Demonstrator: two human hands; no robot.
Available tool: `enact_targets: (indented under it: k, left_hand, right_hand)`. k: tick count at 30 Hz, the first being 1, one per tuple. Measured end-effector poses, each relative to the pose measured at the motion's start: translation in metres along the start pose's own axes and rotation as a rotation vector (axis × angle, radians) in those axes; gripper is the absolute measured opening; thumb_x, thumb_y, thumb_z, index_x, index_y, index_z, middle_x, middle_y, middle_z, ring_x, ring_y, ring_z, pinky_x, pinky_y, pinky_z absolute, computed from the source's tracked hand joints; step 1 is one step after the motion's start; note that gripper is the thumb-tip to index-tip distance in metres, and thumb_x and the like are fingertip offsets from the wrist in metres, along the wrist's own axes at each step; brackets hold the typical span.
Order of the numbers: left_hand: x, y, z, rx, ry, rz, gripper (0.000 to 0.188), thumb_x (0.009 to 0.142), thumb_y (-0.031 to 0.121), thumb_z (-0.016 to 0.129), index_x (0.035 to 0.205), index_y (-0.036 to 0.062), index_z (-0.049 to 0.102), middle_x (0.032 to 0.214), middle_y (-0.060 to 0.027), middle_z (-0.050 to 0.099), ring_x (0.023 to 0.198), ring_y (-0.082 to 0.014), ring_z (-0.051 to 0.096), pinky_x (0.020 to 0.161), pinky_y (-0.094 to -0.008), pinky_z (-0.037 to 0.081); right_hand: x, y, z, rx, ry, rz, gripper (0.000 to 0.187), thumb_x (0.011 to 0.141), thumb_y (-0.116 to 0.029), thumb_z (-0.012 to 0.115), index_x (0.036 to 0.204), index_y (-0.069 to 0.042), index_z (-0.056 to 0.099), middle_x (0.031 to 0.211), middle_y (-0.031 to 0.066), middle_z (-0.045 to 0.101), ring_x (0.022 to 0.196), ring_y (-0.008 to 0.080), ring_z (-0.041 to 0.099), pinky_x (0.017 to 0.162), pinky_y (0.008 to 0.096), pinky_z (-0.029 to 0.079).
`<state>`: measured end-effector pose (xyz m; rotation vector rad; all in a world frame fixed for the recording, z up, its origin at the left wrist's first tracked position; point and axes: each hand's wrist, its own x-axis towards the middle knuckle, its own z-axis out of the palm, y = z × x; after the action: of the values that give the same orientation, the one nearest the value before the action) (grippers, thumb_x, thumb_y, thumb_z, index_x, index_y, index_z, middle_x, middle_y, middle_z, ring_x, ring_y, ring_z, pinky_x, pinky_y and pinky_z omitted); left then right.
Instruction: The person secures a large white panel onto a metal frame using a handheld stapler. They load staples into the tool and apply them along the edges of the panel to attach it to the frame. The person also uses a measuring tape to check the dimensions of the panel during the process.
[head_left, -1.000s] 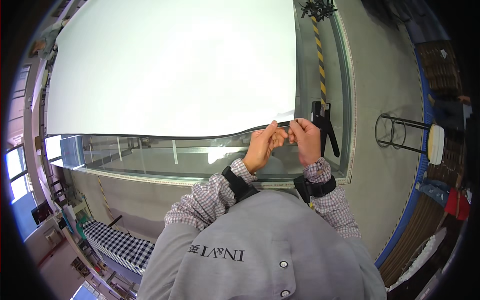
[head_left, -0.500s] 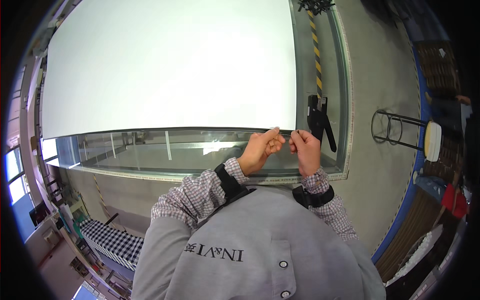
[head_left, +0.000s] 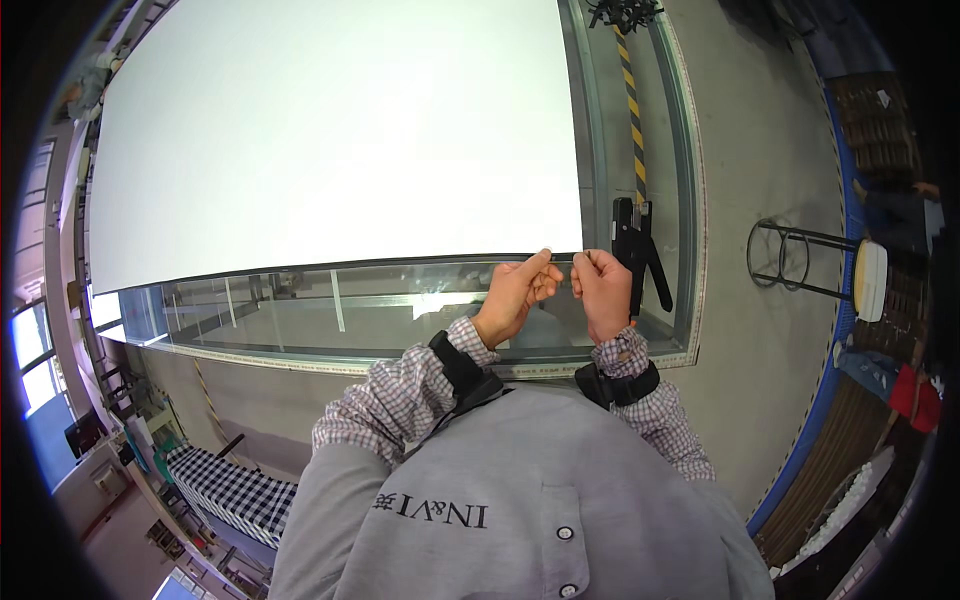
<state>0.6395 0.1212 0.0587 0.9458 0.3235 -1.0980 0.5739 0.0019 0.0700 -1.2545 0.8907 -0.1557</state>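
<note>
A large white sheet (head_left: 340, 140) lies over a glass-topped table (head_left: 400, 322), with a thin dark strip (head_left: 400, 261) running along its near edge. Close to the sheet's near right corner, my left hand (head_left: 516, 296) pinches that edge, thumb on top and fingers curled below. Just beside it, my right hand (head_left: 603, 290) is closed, with thumb and forefinger pinched at the corner end of the strip. The fingertips of both hands nearly meet; what lies between them is too small to see clearly.
Right of the sheet, a black clamp-like tool (head_left: 630, 250) rests on the glass, near a yellow-and-black striped band (head_left: 630, 110) and a black tangled bundle (head_left: 625, 12). A stool (head_left: 868, 280) stands on the floor at right. Checkered cloth (head_left: 235, 490) covers something at lower left.
The sheet's right edge has shifted slightly left in view. My right hand has moved a little left and up with it, while my left hand keeps its pinch.
</note>
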Motion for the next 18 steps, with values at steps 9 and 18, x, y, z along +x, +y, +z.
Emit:
enact_targets:
  k: [9,18]
  left_hand:
    - [0.001,-0.009,0.013,-0.126,0.078,0.009,0.015,0.081,0.013,0.062,0.07,0.002,0.06,0.063,-0.003,0.059,0.05,-0.0063,0.05,0.044,-0.017,0.036]
    - [0.005,-0.001,0.005,-0.197,0.073,-0.082,0.013,0.081,0.01,0.06,0.072,0.0014,0.06,0.064,-0.0032,0.059,0.05,-0.0075,0.048,0.045,-0.0198,0.038]
  right_hand:
    - [0.001,0.002,0.001,-0.072,0.002,-0.086,0.015,0.083,-0.012,0.057,0.075,0.001,0.057,0.054,-0.0026,0.05,0.046,0.0016,0.042,0.04,0.018,0.032]
    - [0.01,0.002,-0.002,-0.224,-0.04,-0.188,0.015,0.081,-0.01,0.058,0.073,0.003,0.058,0.054,-0.004,0.047,0.05,0.0002,0.038,0.043,0.0192,0.03]
